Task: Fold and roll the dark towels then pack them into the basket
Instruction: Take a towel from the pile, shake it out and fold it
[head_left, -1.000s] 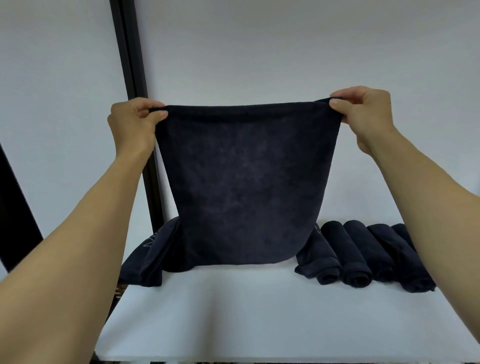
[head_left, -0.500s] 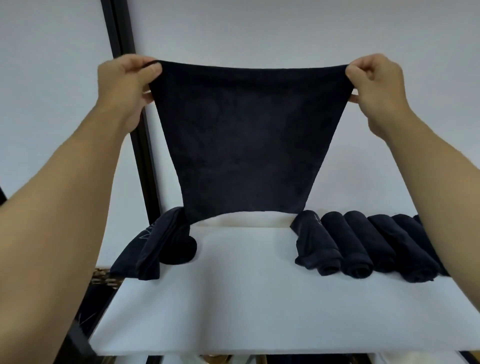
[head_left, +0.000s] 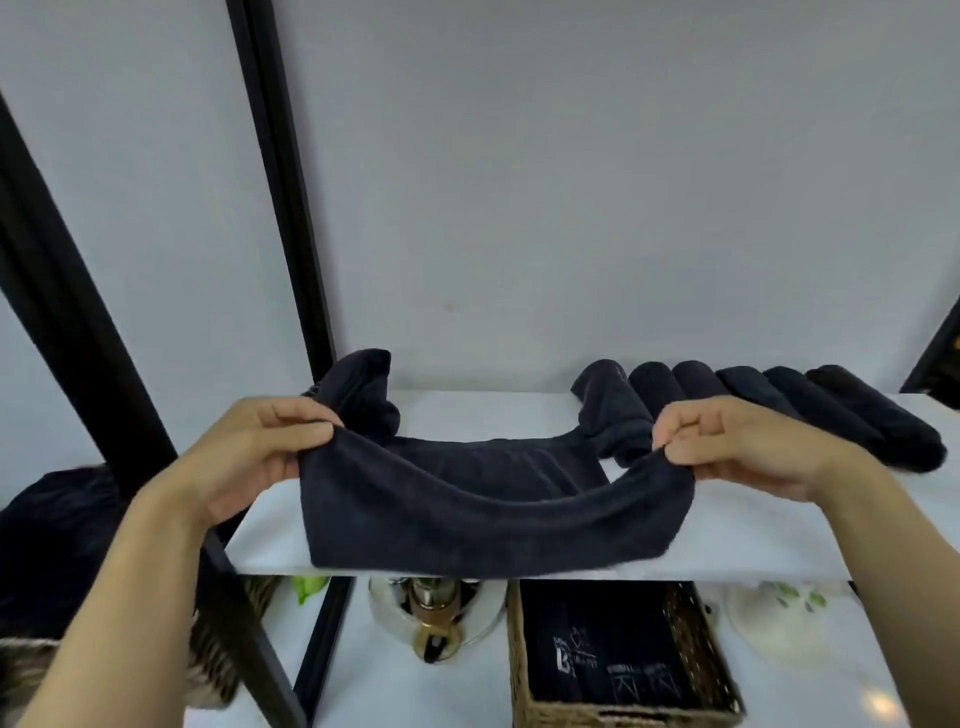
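My left hand (head_left: 260, 452) and right hand (head_left: 737, 447) hold a dark towel (head_left: 493, 519) low over the white worktop (head_left: 753, 545), each pinching one corner between the thumb and curled fingers (head_left: 306, 431). The held edge sags in a shallow curve between my hands. The cloth's far part lies on the worktop, and its near fold reaches the front edge. Behind my left hand, a crumpled dark towel (head_left: 363, 389) is heaped at the back left of the worktop, beside a black upright post (head_left: 280, 182). Behind my right hand, a row of rolled dark towels (head_left: 779, 405) lies side by side along the back right, against the pale wall (head_left: 571, 208). On the lower shelf (head_left: 395, 691) beneath the worktop stands a woven basket (head_left: 522, 675) with flat dark cloths bearing pale printed marks (head_left: 608, 654) inside. Just left of the basket sits a shiny metal pot (head_left: 436, 613).
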